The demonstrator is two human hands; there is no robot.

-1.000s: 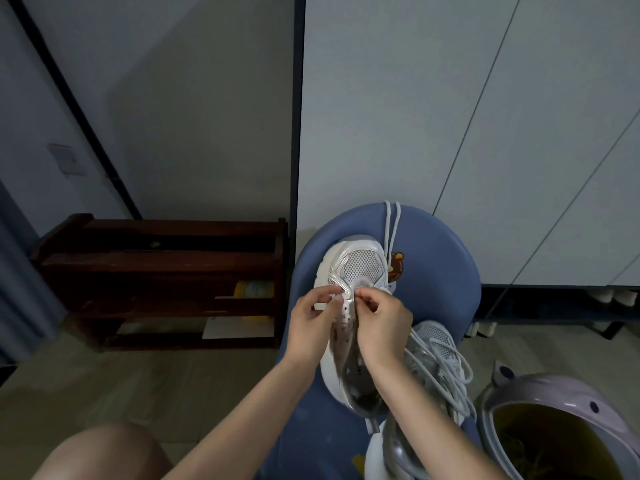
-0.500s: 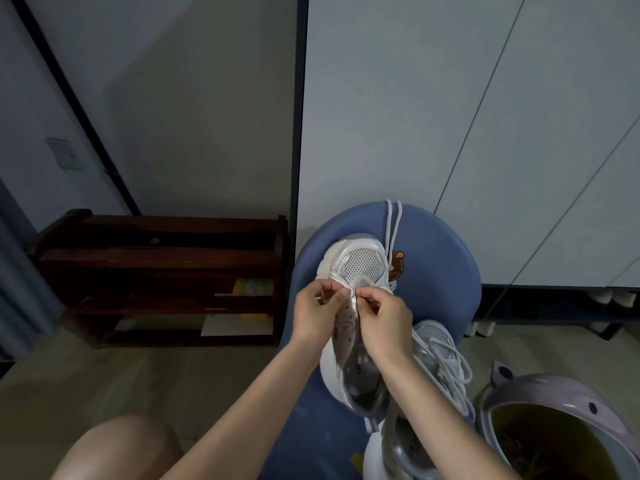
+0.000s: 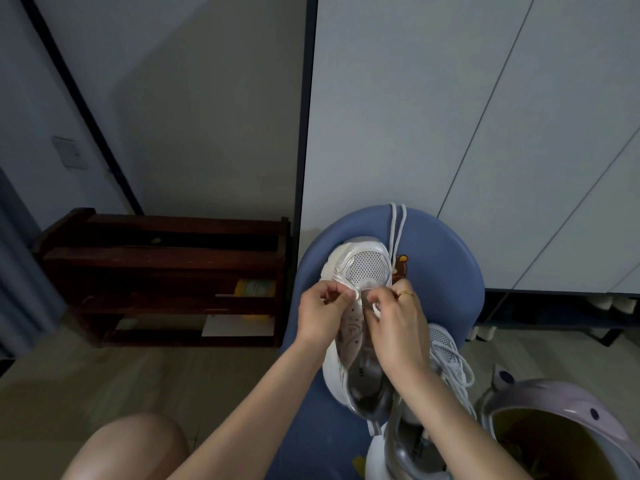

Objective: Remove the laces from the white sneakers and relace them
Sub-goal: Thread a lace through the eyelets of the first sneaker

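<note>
White lace point(image 3: 375, 309) in right hand point(image 3: 394, 323) grip, left hand point(image 3: 320, 315) pinching sneaker point(image 3: 360, 306) eyelet edge.

I saw one sneaker point(image 3: 360, 271) on the stool point(image 3: 446, 271) at centre frame, the second sneaker point(image 3: 446, 355) lower right of it, a shelf point(image 3: 156, 268) at left.

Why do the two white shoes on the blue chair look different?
The sneaker being worked on has bare eyelets down its tongue, while the second sneaker has laces crossing it. The first is held by both hands; the second lies untouched to the right. Both are white mesh and sit on the blue chair.
</note>
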